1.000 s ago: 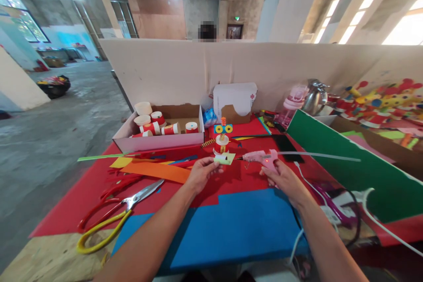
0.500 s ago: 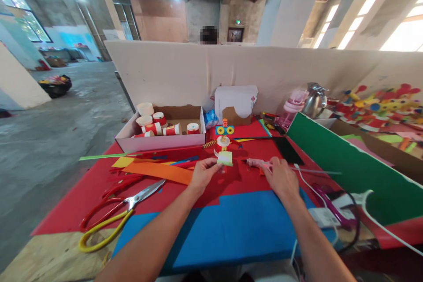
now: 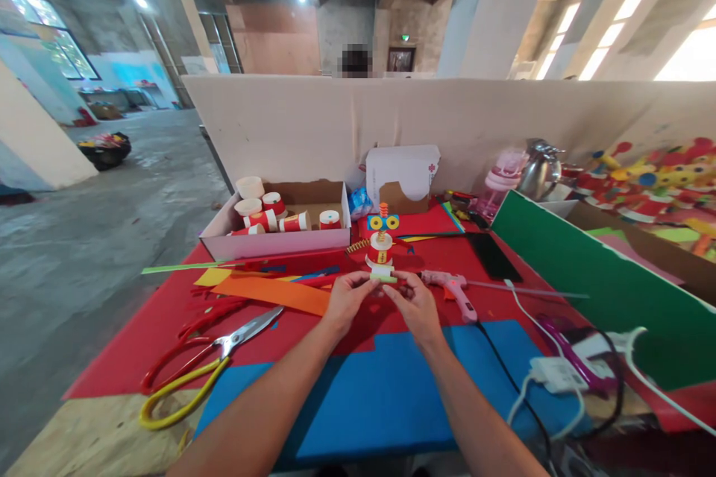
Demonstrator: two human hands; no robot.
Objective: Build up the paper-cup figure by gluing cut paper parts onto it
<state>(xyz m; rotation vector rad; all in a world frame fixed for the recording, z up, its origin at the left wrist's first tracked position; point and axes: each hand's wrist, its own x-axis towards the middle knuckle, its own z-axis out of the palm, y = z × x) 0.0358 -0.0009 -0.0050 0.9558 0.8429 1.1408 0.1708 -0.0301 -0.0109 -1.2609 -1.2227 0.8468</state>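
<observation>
Between both hands is a small pale green piece of paper (image 3: 383, 276), curled at its upper side. My left hand (image 3: 347, 301) pinches its left end, and the fingers of my right hand (image 3: 415, 305) close on its right end. Just behind it stands a paper-cup figure (image 3: 380, 247) with a spring neck, a coiled arm and a blue head with yellow ring eyes. A pink glue gun (image 3: 459, 295) lies on the red sheet to the right of my right hand, a clear glue stick poking out of its back.
Large scissors (image 3: 224, 346) with red and yellow handles lie at left, near orange paper strips (image 3: 271, 292). A box (image 3: 280, 242) of paper cups stands behind. At right are a black phone (image 3: 493, 256), a green-sided box (image 3: 593, 298), cables and a white plug block (image 3: 556, 374).
My right hand has let go of the glue gun, leaving it on the table, and moved left to the green paper. My left hand still holds the paper.
</observation>
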